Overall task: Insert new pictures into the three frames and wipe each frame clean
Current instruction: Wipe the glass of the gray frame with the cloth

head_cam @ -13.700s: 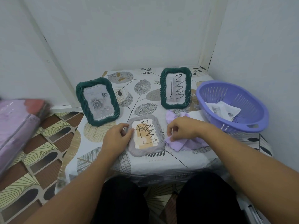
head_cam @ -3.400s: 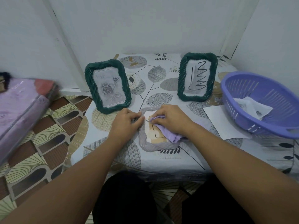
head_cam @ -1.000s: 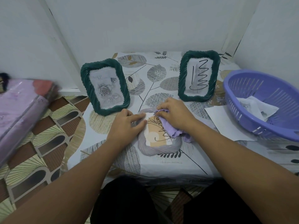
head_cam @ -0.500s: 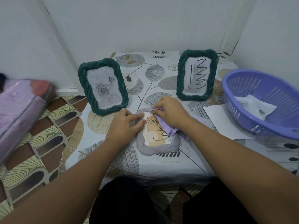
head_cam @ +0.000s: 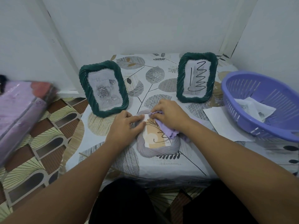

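Observation:
A grey ribbed frame (head_cam: 159, 150) lies flat near the table's front, showing a beige picture with black line art. My left hand (head_cam: 125, 126) rests on its left edge, fingers fairly straight, holding it down. My right hand (head_cam: 169, 116) grips a bunched lilac cloth (head_cam: 166, 130) and presses it on the frame's upper glass. Two dark green frames stand upright behind: the left one (head_cam: 103, 88) holds a grey rose picture, the right one (head_cam: 196, 77) a black zigzag drawing.
A purple plastic basket (head_cam: 262, 102) with paper in it sits at the right. A white sheet (head_cam: 221, 122) lies beside it on the leaf-patterned tablecloth (head_cam: 113, 160). White walls close in behind and right. A pink wrapped bundle (head_cam: 17, 110) lies at the left over patterned floor.
My right hand with the cloth has slid up along the glass toward the frame's top-left corner. My left hand stays on the frame's left edge.

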Motion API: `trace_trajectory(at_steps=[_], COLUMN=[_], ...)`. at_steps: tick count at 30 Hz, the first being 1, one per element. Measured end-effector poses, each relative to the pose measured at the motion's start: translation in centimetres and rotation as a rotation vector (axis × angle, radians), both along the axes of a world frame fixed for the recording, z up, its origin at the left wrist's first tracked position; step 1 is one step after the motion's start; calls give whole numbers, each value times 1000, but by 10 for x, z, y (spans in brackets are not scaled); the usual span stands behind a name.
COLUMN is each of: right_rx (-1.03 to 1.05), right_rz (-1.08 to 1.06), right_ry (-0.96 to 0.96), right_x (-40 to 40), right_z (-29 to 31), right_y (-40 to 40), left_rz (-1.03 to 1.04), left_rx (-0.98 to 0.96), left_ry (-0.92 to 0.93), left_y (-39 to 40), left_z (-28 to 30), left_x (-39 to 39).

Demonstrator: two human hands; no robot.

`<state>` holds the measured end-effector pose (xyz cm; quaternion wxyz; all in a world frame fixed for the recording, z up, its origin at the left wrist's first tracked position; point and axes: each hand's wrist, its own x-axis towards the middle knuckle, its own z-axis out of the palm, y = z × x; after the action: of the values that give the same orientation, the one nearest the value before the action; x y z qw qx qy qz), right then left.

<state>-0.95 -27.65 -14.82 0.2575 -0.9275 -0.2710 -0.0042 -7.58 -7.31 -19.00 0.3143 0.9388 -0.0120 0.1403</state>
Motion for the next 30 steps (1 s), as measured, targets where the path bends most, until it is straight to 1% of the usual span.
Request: trace_trajectory(at_steps=[3, 12, 17, 23, 30], right_rx=[-9, -49, -51, -24, -32], right_rz=[-56, -127, -98, -173, -99], right_ry=[-27, -39, 26, -43, 13], right_x=[-2, -4, -4, -5, -8], right_z=[0, 5, 6, 2, 2], right_y=[1, -16, -22, -16, -24], left_rz=[8, 3, -1, -3, -4], left_rx=[-1, -7, -10, -7, -1], left_ry=[11, 15, 1, -6, -4], left_y=[0, 0, 1, 1, 2], left_z=[0, -1, -3, -4, -3], left_x=[1, 2, 3, 3, 4])
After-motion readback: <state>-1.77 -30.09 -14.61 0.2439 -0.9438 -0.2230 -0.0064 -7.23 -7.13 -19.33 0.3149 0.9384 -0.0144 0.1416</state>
